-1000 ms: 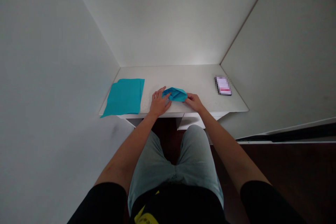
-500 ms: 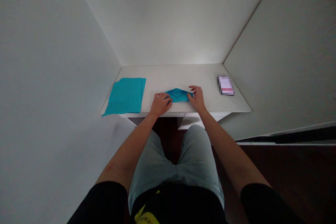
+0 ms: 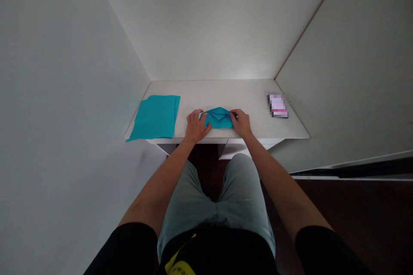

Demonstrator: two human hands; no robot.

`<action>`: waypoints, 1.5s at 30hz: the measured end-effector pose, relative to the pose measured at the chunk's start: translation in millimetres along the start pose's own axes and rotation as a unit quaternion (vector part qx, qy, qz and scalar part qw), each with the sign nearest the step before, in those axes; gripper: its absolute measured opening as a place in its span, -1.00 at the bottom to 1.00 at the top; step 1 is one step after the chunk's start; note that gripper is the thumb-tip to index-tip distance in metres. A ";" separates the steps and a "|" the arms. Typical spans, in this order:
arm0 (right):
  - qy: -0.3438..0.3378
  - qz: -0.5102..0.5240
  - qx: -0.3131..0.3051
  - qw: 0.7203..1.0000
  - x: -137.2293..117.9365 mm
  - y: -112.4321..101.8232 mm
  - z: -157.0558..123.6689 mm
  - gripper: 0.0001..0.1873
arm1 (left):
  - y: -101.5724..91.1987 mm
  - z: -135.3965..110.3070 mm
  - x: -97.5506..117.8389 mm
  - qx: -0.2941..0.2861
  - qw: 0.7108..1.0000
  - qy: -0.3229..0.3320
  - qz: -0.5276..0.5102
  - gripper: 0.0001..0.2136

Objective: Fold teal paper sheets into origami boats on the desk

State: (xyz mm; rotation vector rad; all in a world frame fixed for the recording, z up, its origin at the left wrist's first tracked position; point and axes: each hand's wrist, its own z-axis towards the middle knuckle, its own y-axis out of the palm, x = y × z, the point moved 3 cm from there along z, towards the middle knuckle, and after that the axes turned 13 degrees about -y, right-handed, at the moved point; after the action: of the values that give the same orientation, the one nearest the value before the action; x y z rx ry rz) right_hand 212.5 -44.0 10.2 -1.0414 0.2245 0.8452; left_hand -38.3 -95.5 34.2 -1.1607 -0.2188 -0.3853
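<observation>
A folded piece of blue paper [image 3: 220, 122] lies near the front edge of the white table, its top rising to a low point with creased flaps. At its left end rests my left hand [image 3: 196, 126], fingers spread and thumb apart, touching the paper. My right hand [image 3: 240, 123] has its fingers closed on the right end, thumb and fingertips pinching the paper's edge. The paper's two ends are partly hidden by my hands.
Flat blue sheets [image 3: 156, 117] overlap at the left of the white table [image 3: 206, 93], one corner past the front edge. A phone [image 3: 278, 105] with a blurred screen lies at the right. Walls enclose the table at the back and both sides.
My left hand has spread its fingers, its thumb now apart. My right hand has closed from spread fingers to a pinch on the paper's right end. The folded paper sits slightly lower and flatter.
</observation>
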 end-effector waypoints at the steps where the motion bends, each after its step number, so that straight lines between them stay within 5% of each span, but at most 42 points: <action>1: 0.000 0.013 0.003 1.000 0.6 -0.4 0.0 -0.63 | 0.0 0.2 -1.8 0.011 1.000 -0.024 -0.008 -0.52; 4: 0.008 0.054 0.016 0.998 0.8 -1.2 -0.6 -0.65 | 3.2 2.1 -6.7 0.026 0.998 -0.055 -0.027 -0.37; 10: 0.041 0.107 0.026 0.993 -0.9 -1.0 -2.5 -0.59 | 16.9 8.9 -18.4 -0.009 0.997 -0.057 -0.053 -0.46; 16: -0.047 0.085 0.025 0.995 -7.6 -0.8 -2.2 -0.69 | 14.4 15.4 -29.0 0.005 0.980 -0.135 -0.149 -0.52; 35: -0.008 0.141 0.023 0.990 -3.3 4.1 -1.3 -0.69 | 10.4 15.7 -24.8 0.003 0.990 -0.102 -0.101 -0.69; 45: -0.083 0.148 0.016 0.985 -6.6 6.0 -3.5 -0.27 | 13.1 15.6 -29.2 0.008 0.988 -0.095 -0.121 -0.82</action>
State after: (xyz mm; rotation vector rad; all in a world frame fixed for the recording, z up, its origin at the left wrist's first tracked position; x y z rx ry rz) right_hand 204.6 -48.8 7.9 -0.9136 0.2543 1.1872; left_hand -59.2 -71.3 18.5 -1.1589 -0.5316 -0.4848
